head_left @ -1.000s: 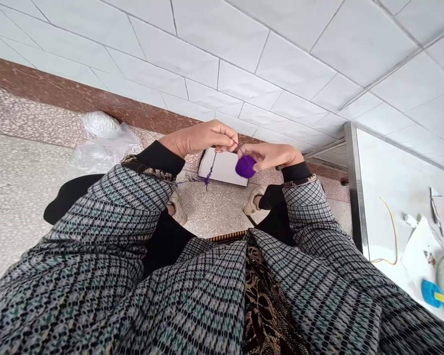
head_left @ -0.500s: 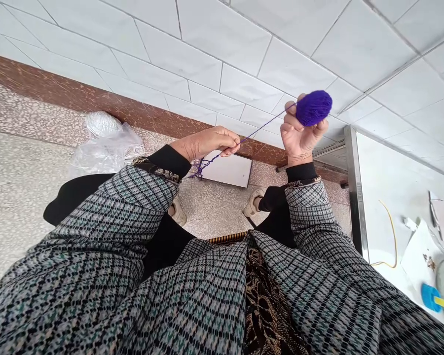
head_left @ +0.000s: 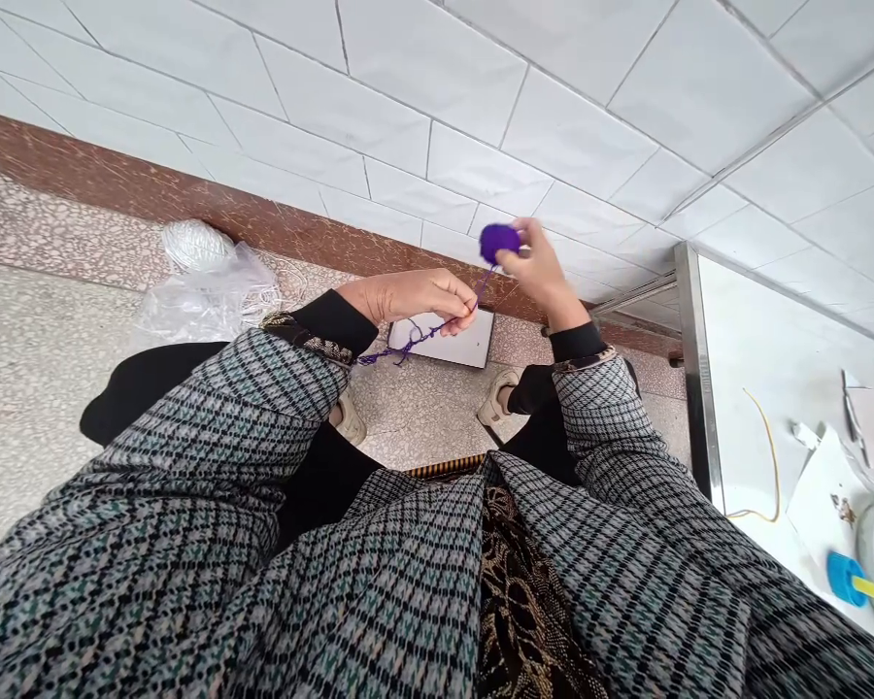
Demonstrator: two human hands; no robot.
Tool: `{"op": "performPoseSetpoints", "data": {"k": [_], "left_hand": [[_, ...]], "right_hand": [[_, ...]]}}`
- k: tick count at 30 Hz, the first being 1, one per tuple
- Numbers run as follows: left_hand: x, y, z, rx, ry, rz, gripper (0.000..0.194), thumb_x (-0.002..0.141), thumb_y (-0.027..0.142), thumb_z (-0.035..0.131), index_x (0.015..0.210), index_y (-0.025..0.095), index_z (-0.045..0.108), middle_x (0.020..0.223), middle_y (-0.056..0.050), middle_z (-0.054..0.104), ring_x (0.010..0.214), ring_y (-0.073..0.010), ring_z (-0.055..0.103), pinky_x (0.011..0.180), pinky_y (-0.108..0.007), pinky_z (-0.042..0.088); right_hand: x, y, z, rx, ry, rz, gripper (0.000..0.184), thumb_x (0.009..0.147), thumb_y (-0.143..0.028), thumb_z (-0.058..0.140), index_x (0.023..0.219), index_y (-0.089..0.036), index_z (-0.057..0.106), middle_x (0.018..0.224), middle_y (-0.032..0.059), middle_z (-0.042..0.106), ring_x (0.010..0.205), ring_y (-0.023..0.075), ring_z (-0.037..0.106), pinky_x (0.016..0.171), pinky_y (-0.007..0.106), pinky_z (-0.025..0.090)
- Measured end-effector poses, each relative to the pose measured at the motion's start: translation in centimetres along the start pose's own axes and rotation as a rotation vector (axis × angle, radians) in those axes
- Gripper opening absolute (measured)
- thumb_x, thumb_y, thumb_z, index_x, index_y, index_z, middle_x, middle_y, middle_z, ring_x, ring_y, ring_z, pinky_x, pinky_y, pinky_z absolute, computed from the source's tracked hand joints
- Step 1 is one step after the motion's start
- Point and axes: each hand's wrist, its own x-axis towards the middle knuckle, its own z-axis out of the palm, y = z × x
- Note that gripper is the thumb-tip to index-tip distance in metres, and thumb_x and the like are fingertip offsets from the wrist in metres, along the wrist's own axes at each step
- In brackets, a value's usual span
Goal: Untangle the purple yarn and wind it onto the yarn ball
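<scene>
Left fingers (head_left: 457, 307) curl closed on a purple strand (head_left: 426, 337), which trails over the white board (head_left: 462, 348). Right fingers (head_left: 525, 240) grip a purple yarn ball (head_left: 499, 243) just beyond the board, the strand running up to it. Left of the board lies a plastic bag (head_left: 208, 296); beyond the board rises a tiled wall (head_left: 422, 126).

A clear plastic bag (head_left: 215, 303) and white yarn ball (head_left: 198, 246) on the speckled floor (head_left: 44, 408) by white wall tiles (head_left: 408, 97)
</scene>
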Motion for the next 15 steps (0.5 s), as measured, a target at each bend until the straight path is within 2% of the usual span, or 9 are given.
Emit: {"op": "performPoseSetpoints", "data": {"k": [3, 5, 7, 11, 13, 15], "left_hand": [[-0.5, 0.6, -0.3, -0.055, 0.054, 0.059, 0.028, 0.086, 0.039, 0.077, 0.065, 0.021, 0.069, 0.067, -0.007, 0.064, 0.065, -0.0212, 0.059, 0.075, -0.04, 0.056], [-0.8, 0.5, -0.7, -0.083, 0.099, 0.08, 0.033, 0.084, 0.045, 0.081, 0.064, 0.022, 0.069, 0.065, -0.008, 0.063, 0.064, -0.0227, 0.059, 0.075, -0.043, 0.058], [-1.2, 0.2, -1.1, -0.103, 0.135, 0.084, 0.036, 0.082, 0.049, 0.084, 0.063, 0.022, 0.07, 0.064, -0.009, 0.062, 0.065, -0.025, 0.061, 0.075, -0.045, 0.059], [-2.8, -0.1, -1.9, -0.114, 0.193, 0.064, 0.033, 0.077, 0.048, 0.087, 0.064, 0.021, 0.074, 0.065, -0.011, 0.066, 0.069, -0.0288, 0.066, 0.075, -0.045, 0.059], [-3.9, -0.4, -2.6, -0.071, 0.196, 0.029, 0.03, 0.079, 0.046, 0.086, 0.066, 0.021, 0.077, 0.069, -0.012, 0.071, 0.073, -0.0297, 0.069, 0.078, -0.044, 0.059], [-4.9, -0.9, -3.4, 0.023, 0.167, -0.012, 0.028, 0.082, 0.045, 0.081, 0.07, 0.02, 0.081, 0.076, -0.013, 0.077, 0.078, -0.029, 0.071, 0.082, -0.042, 0.059]], "right_hand": [[-0.8, 0.2, 0.9, -0.311, -0.283, 0.021, 0.041, 0.075, -0.021, 0.079, 0.109, -0.022, 0.056, 0.089, -0.0027, 0.064, 0.077, 0.0143, 0.054, 0.081, 0.032, 0.052], [-1.0, 0.2, 0.8, -0.299, -0.351, 0.066, 0.04, 0.074, -0.021, 0.082, 0.107, -0.021, 0.059, 0.085, -0.0037, 0.064, 0.076, 0.0141, 0.053, 0.077, 0.03, 0.05], [-0.8, 0.0, 0.2, -0.079, -0.272, 0.135, 0.04, 0.078, -0.029, 0.085, 0.107, -0.022, 0.059, 0.087, -0.0025, 0.066, 0.076, 0.0144, 0.055, 0.074, 0.028, 0.052], [-0.3, -1.8, -1.2, 0.534, 0.012, 0.227, 0.042, 0.092, -0.058, 0.081, 0.105, -0.027, 0.058, 0.092, 0.0011, 0.068, 0.08, 0.0172, 0.062, 0.077, 0.031, 0.062], [-0.4, -3.0, -1.9, 0.674, 0.11, 0.248, 0.044, 0.093, -0.068, 0.078, 0.105, -0.029, 0.061, 0.097, 0.0037, 0.072, 0.086, 0.0199, 0.065, 0.08, 0.033, 0.064], [-0.7, -3.8, -2.6, 0.752, 0.13, 0.254, 0.047, 0.09, -0.072, 0.078, 0.109, -0.031, 0.066, 0.104, 0.006, 0.075, 0.089, 0.0233, 0.066, 0.079, 0.036, 0.065]]}}
